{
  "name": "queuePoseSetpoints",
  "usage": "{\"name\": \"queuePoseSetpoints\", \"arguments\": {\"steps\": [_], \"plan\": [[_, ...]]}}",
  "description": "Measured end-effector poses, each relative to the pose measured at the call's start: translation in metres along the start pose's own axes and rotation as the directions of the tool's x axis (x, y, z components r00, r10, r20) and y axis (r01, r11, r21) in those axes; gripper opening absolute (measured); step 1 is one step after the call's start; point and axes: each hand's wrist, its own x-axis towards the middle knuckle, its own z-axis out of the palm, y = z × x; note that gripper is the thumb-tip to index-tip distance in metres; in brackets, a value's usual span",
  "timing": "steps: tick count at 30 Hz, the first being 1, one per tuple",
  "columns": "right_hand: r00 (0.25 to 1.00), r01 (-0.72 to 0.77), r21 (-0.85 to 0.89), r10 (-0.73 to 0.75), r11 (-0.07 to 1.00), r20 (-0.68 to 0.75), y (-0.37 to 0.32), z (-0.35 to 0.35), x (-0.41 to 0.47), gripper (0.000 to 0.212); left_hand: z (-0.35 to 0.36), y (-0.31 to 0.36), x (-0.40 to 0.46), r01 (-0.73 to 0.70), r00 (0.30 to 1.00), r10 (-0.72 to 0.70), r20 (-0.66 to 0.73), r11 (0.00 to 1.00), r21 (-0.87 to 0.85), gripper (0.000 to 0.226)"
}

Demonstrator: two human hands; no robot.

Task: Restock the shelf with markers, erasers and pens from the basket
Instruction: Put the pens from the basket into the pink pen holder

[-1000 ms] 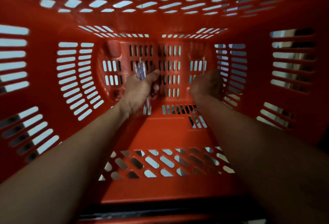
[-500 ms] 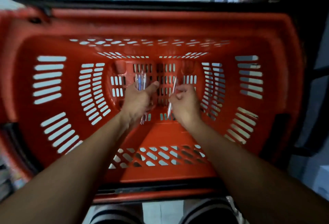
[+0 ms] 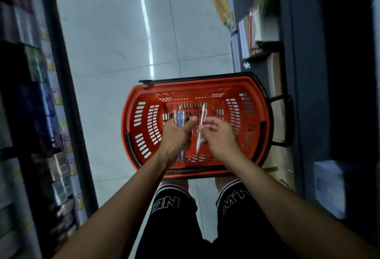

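**A:** Dark, blurred shelving [image 3: 30, 94] packed with boxed goods runs down the left edge, above a pale tiled floor [image 3: 111, 32]. What comes next, moving right?

**B:** A red plastic basket [image 3: 131, 127] sits on the floor in front of the person's feet. Above it, the left hand [image 3: 176, 135] is clenched around a small bundle of clear pens [image 3: 180, 117], thumb pointing right. Just beside it, the right hand [image 3: 218, 135] pinches a single clear pen [image 3: 200, 129] between fingertips, its tip pointing down.

**A:** And farther right?

**B:** A dark shelf unit [image 3: 298, 73] holding stationery, too blurred to identify.

**A:** Which step is this?

**B:** It looks like gathering: the pens are lifted clear of the basket, not yet shelved. No items can be made out on the visible part of the basket floor. The next move probably calls for joining the single pen to the bundle, then turning towards a shelf and finding the pen slot.
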Motion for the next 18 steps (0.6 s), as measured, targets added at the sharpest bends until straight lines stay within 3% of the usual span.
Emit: {"name": "queuePoseSetpoints", "arguments": {"steps": [6,13,18], "plan": [[0.993,0.116,0.061,-0.117,0.991,0.013,-0.076,-0.027,-0.077,0.009,0.012,0.062,-0.091,-0.146,0.989,0.146,0.022,0.989,0.003,0.023],[0.969,0.244,0.081,-0.245,0.966,0.009,-0.112,-0.042,-0.155,0.007,0.024,0.09,-0.181,-0.278,0.959,0.279,-0.047,0.96,0.023,0.023],[0.942,0.335,0.059,-0.334,0.94,-0.028,-0.114,-0.043,-0.192,0.007,0.022,0.091,-0.215,-0.385,0.915,0.4,-0.06,0.906,0.174,0.025]]}}
